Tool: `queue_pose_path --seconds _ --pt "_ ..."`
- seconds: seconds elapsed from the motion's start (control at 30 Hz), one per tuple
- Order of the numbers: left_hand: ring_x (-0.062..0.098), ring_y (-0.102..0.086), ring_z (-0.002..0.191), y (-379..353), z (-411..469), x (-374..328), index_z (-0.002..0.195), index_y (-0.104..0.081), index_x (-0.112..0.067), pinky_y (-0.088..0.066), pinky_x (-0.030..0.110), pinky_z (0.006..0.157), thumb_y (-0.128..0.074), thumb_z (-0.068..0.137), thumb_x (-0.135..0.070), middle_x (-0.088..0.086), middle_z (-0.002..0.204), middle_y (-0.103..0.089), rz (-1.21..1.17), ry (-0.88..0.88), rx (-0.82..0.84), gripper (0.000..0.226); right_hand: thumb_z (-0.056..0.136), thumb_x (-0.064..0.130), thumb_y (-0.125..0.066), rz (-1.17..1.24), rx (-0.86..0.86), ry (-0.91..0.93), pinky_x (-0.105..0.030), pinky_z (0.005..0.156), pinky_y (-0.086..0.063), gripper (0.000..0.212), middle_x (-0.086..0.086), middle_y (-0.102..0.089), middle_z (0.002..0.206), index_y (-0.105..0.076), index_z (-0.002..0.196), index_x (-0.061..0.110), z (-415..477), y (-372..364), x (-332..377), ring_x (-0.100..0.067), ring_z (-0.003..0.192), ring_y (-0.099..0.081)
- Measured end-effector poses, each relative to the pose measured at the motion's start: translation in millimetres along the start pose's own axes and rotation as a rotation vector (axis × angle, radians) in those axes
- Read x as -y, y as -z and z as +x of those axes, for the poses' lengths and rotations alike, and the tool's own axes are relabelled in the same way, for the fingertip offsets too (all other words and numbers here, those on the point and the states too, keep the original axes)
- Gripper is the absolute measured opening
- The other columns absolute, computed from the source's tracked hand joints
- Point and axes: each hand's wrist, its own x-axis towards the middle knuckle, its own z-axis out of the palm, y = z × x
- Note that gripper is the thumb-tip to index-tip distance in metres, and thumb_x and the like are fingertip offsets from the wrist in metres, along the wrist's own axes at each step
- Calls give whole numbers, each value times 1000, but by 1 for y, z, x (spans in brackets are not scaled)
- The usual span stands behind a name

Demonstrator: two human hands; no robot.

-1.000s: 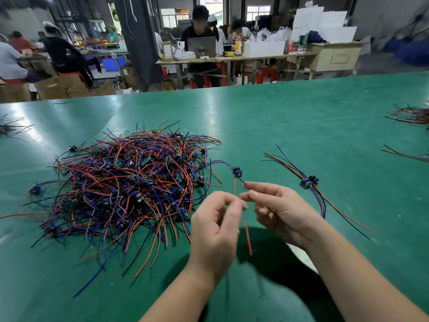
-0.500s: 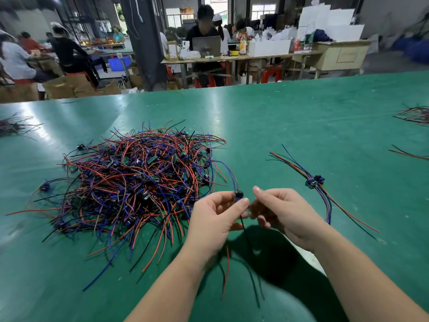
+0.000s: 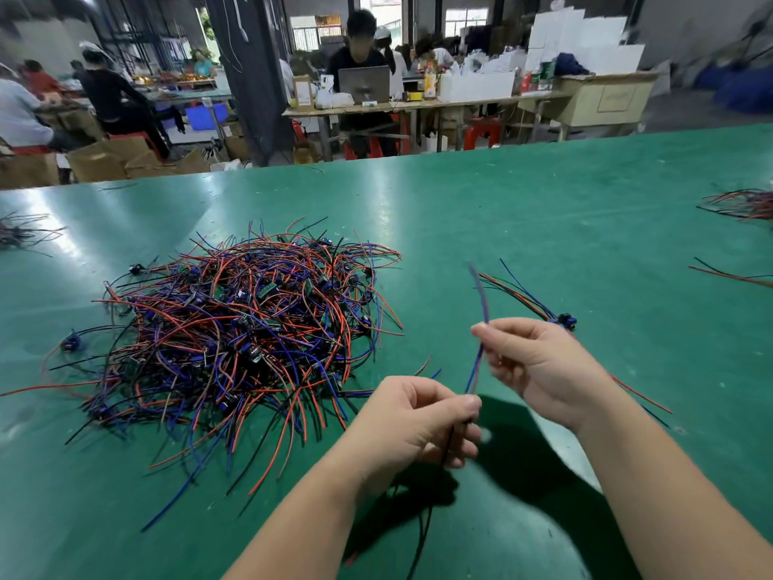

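Head view: the hands, joined a moment ago, have moved apart. Now the right hand (image 3: 531, 366) pinches the blue wire (image 3: 474, 370), stretched toward 12 o'clock, and the left hand (image 3: 414, 420) grips its black lead (image 3: 423, 533). Both wires hang above the bench (image 3: 543, 228), clear of the pile (image 3: 242, 328) at 10 o'clock, and are probably being straightened.

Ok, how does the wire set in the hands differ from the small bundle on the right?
The held wire set hangs in the air, pinched between left hand and right hand; the small bundle lies on the table. The held wire set shows no connector; the small bundle shows blue connectors. Both include blue wire.
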Motion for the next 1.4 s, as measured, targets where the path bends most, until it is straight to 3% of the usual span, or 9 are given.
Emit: queue_pose_path --seconds 0.2,0.37,0.5,0.63,0.77,0.97,1.13,1.23,1.4 --pt "6 -57 53 -1 -5 2 71 -70 -13 -48 18 49 -73 83 -19 -2 64 -65 131 62 218 13 81 3 -65 160 -229 31 -12 39 -41 8 1 -60 50 -62 76 8 4 16 14 -5 41 -54" --pt "5 -55 53 3 -7 -1 78 -73 -14 -44 15 51 -70 85 -18 -2 64 -64 134 97 261 8 78 7 -69 188 -265 -9 -11 32 -33 11 1 -56 51 -61 73 11 5 15 13 -4 38 -51" --pt "4 -52 56 1 -6 2 112 -68 -18 -45 17 49 -62 91 -19 -5 73 -60 152 109 306 21 81 11 -68 188 -263 -25 -10 33 -36 15 4 -56 50 -58 71 14 7 12 9 -2 39 -53" --pt "5 -58 69 -2 -7 4 102 -71 -29 -47 20 65 -65 87 -32 -9 76 -64 72 -46 393 16 94 26 -55 240 -196 -56 -11 36 -43 24 -2 -60 51 -60 77 9 7 9 8 -6 42 -59" --pt "9 -61 53 -7 3 3 74 -70 -27 -47 20 50 -89 57 -33 1 69 -65 -317 -287 64 26 95 18 -52 -53 -43 -145 -14 38 -42 15 -6 -64 56 -60 94 5 4 12 4 -10 43 -58" --pt "14 -58 51 -5 11 8 78 -53 -14 -46 21 44 -86 63 -21 -1 60 -60 -164 -581 -557 37 64 12 -71 -266 358 -287 -15 50 -46 16 -7 -69 68 -77 79 10 -7 2 -7 -9 53 -60" --pt "4 -55 56 -5 13 17 75 -57 -23 -45 17 57 -83 64 -29 -8 64 -63 184 -638 -529 29 68 18 -67 40 264 -160 -12 47 -46 18 -1 -61 60 -78 78 10 -1 -5 -9 -4 48 -54" --pt "7 -65 69 -9 12 20 80 -63 -27 -50 19 68 -74 71 -10 -8 76 -69 289 -646 -372 22 66 15 -67 52 174 -115 -11 47 -46 13 0 -60 57 -77 72 8 0 -2 -5 -3 43 -52" --pt "24 -72 71 -10 12 12 91 -66 -8 -57 28 62 -76 76 -4 9 76 -73 -168 -359 -299 19 61 13 -71 -12 111 -80 -12 45 -45 11 -2 -57 54 -69 68 5 0 3 0 -5 42 -50"
